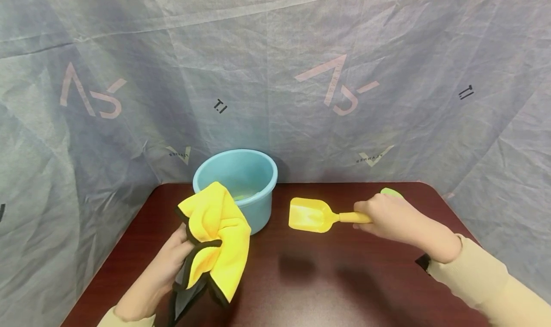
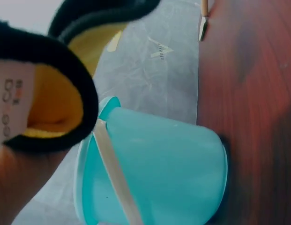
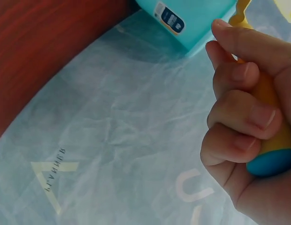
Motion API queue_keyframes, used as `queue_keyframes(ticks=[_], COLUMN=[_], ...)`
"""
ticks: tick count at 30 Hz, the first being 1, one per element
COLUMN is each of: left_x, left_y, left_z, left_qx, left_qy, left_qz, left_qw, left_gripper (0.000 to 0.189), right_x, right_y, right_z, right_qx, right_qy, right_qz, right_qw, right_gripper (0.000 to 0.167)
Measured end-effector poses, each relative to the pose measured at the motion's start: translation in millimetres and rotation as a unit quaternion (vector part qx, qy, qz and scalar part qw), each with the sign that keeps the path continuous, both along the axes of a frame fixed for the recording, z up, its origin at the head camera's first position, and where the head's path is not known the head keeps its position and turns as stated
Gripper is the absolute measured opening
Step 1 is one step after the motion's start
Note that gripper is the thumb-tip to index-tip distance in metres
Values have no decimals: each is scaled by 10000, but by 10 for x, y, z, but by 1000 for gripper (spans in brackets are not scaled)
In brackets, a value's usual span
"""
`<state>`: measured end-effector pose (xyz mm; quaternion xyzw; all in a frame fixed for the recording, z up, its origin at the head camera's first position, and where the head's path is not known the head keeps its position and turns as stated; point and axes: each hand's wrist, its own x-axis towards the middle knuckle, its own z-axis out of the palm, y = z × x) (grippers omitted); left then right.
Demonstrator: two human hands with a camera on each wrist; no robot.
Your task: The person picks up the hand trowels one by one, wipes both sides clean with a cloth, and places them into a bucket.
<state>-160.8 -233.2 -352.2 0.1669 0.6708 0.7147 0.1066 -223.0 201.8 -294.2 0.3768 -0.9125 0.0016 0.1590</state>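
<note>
My left hand (image 1: 174, 255) holds a bunched yellow cloth (image 1: 230, 250) with black edging and a grey reverse side. The cloth hangs in front of the near left rim of a light blue bucket (image 1: 258, 217), overlapping it in the head view; most of the fingers are hidden behind it. On the cloth's edge a white printed tag (image 2: 14, 101) shows in the left wrist view. To the bucket's right, my right hand (image 1: 389, 219) grips a yellow toy shovel (image 1: 312, 215) by its handle, scoop pointing left. In the right wrist view the fingers curl round the handle, which has a blue end (image 3: 272, 161).
Inside the bucket a bit of something green shows low down. A pale handle (image 2: 118, 173) lies across the bucket's side. Behind my right hand is a light green object (image 1: 391, 192), mostly hidden. A grey printed sheet (image 1: 267, 78) hangs behind the dark red table (image 1: 275, 298).
</note>
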Motion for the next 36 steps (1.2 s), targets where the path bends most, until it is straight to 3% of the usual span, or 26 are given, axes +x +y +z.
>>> queue_keyframes(ticks=[3, 8, 11, 15, 19, 23, 26, 31, 36], left_x=[31, 50, 48, 33, -14, -28, -18, -17, -20], left_y=[11, 49, 62, 63, 86, 145, 190, 235, 279], left_z=[20, 31, 18, -15, -40, -54, -65, -95, -130], left_qx=[-182, -618, -1018, -1379, -1865, -2411, -2768, -3314, -3939], left_qy=[374, 897, 1346, 2151, 3045, 3604, 3803, 4086, 4536], left_qz=[125, 623, 876, 862, 881, 1161, 1315, 1173, 1171], left_qw=[9991, 9921, 9818, 9630, 9299, 8936, 8726, 8423, 7908], left_gripper=[45, 43, 40, 42, 50, 68, 78, 75, 69], right_x=[-52, -143, -198, -271, -354, -439, -497, -588, -658], right_y=[-48, -170, -255, -374, -509, -651, -750, -914, -1065], right_z=[97, 271, 367, 497, 610, 688, 733, 784, 809], right_qx=[-71, -286, -361, -501, -647, -653, -628, -610, -579], right_qy=[-204, -592, -487, -422, -534, -644, -629, -633, -789], right_qz=[-159, -428, -366, -267, -197, -181, -145, -121, -152], right_qw=[9996, 9969, 9975, 9975, 9963, 9956, 9959, 9961, 9951], right_gripper=[33, 25, 23, 23, 24, 23, 22, 21, 20])
